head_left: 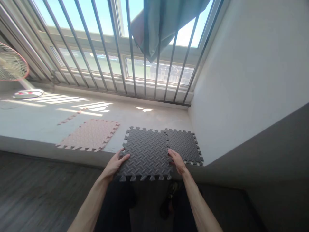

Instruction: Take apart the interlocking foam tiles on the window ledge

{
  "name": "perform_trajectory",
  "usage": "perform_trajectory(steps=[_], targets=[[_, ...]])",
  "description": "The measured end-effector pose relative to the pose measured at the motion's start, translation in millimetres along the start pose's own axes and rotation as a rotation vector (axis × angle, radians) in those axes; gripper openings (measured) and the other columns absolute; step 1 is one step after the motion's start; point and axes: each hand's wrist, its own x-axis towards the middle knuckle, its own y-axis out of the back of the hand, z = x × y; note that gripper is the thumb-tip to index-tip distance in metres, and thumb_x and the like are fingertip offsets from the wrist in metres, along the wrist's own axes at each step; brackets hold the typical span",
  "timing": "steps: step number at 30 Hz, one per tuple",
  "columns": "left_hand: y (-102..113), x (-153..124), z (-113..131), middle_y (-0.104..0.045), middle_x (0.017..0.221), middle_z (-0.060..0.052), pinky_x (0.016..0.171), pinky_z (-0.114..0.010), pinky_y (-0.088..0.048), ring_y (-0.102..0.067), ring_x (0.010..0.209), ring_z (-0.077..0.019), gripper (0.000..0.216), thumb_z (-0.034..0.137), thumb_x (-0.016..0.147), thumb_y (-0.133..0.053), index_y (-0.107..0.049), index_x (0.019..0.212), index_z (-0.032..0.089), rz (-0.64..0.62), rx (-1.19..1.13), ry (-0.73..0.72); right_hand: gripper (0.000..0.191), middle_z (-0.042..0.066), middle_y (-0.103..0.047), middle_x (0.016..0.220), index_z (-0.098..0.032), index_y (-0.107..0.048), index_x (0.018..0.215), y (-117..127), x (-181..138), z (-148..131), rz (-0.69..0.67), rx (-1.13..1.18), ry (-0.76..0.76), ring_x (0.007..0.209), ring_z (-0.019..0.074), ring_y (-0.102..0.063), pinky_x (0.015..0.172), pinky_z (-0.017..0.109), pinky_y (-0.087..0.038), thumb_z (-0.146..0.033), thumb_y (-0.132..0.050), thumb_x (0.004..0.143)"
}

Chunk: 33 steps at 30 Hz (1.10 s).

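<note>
Left hand (116,164) and right hand (177,161): bare, no gloves, rings or watch; forearms unsleeved; dark trousers; dark footwear, details indistinct.

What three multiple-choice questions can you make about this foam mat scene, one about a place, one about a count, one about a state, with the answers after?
1. Where does the pink tile lie?
A. On the ledge, left of the grey tiles
B. On the dark floor
C. Against the right wall

2. How many grey tiles show?
A. One
B. Two
C. Four

3. How do the hands meet the near grey tile?
A. Both away from it
B. One on each side edge
C. Only one touches it

Answers: 1 A, it rests on the ledge apart from them. 2 B, the near tile adjoins the far grey tile. 3 B, the left hand grips its left edge, the right hand rests at its right edge.
</note>
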Motion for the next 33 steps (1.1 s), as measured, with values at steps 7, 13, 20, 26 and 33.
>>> perform_trajectory(steps=[7, 13, 20, 26, 33], targets=[[-2.3, -34.4, -77.8, -0.082, 0.121, -0.016, 0.098, -0.043, -0.068, -0.081, 0.112, -0.0268, 0.05, 0.055, 0.109, -0.049, -0.072, 0.13, 0.015, -0.158, -0.632, 0.073, 0.086, 0.011, -0.08, 0.135, -0.022, -0.066, 0.148, -10.0, -75.3, 64.0, 0.336, 0.3, 0.136, 0.132, 0.0312, -0.071, 0.116, 0.046, -0.054, -0.066, -0.086, 0.077], [-54.9, -67.5, -154.5, -0.08, 0.127, -0.013, 0.096, -0.042, -0.068, -0.081, 0.109, -0.0285, 0.035, 0.043, 0.09, -0.083, -0.071, 0.117, 0.024, 0.057, -0.417, 0.035, 0.085, 0.014, -0.069, 0.153, -0.022, -0.056, 0.157, -59.2, -88.0, 79.1, 0.401, 0.294, 0.162, 0.145, 0.029, -0.064, 0.124, 0.043, -0.049, -0.066, -0.075, 0.087], [-52.1, -47.9, -149.7, -0.076, 0.133, -0.014, 0.088, -0.041, -0.067, -0.075, 0.126, -0.0338, 0.057, 0.055, 0.074, -0.092, -0.066, 0.118, 0.03, 0.28, -0.226, -0.168, 0.085, 0.015, -0.07, 0.152, -0.025, -0.054, 0.158, -89.5, -94.7, 57.9, 0.218, 0.272, 0.105, 0.135, 0.0326, -0.071, 0.101, 0.043, -0.064, -0.074, -0.068, 0.089], [44.8, 27.0, -43.2, -0.074, 0.119, -0.008, 0.073, -0.025, -0.061, -0.074, 0.094, -0.0165, 0.034, 0.038, 0.09, -0.077, -0.059, 0.115, 0.024, 0.484, -0.259, -0.346, 0.086, 0.015, -0.083, 0.117, -0.021, -0.067, 0.137, -78.2, -118.9, 88.0, 0.089, 0.257, -0.049, 0.097, 0.031, -0.082, 0.071, 0.038, -0.065, -0.085, -0.073, 0.08], [161.2, 95.7, 61.6, -0.073, 0.124, -0.013, 0.083, -0.03, -0.064, -0.074, 0.103, -0.0173, 0.029, 0.012, 0.097, -0.06, -0.058, 0.125, 0.019, 0.815, -0.198, -0.287, 0.09, 0.013, -0.085, 0.103, -0.024, -0.079, 0.116, -61.6, -159.3, 168.0, 0.122, 0.197, -0.254, 0.09, 0.0315, -0.081, 0.066, 0.037, -0.061, -0.093, -0.083, 0.057]])
